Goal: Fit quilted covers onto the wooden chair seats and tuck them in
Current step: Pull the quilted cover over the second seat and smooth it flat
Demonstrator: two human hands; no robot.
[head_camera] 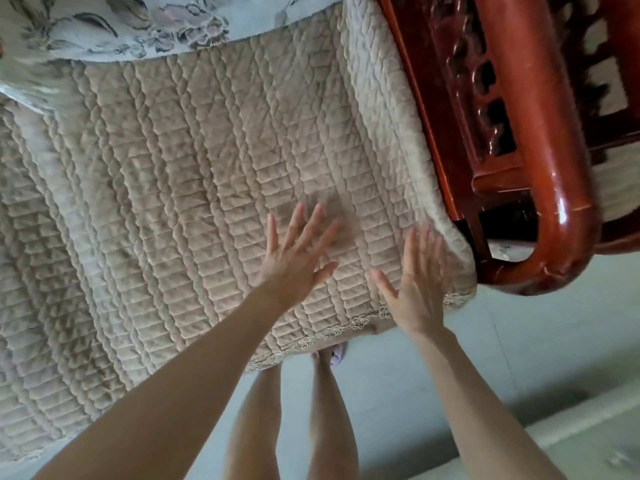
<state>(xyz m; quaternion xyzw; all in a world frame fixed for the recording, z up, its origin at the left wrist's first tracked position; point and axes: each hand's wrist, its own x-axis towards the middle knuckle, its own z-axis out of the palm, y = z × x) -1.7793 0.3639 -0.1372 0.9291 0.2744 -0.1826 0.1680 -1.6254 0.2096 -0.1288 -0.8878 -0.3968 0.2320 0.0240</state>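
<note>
A beige quilted cover [194,174] lies spread over the wide wooden seat and fills most of the view. Its lace-trimmed front edge [332,332] hangs over the seat front. My left hand [298,258] lies flat on the cover with fingers spread. My right hand [419,282] is also flat and spread, near the cover's front right corner beside the red-brown carved wooden armrest [540,140]. Both hands are blurred. The seat wood under the cover is hidden.
A pale floral cushion [138,26] sits at the back of the seat, at the top left. The armrest's rounded end [554,258] juts out to the right of my hands. Grey floor [450,393] and my bare legs [294,410] are below.
</note>
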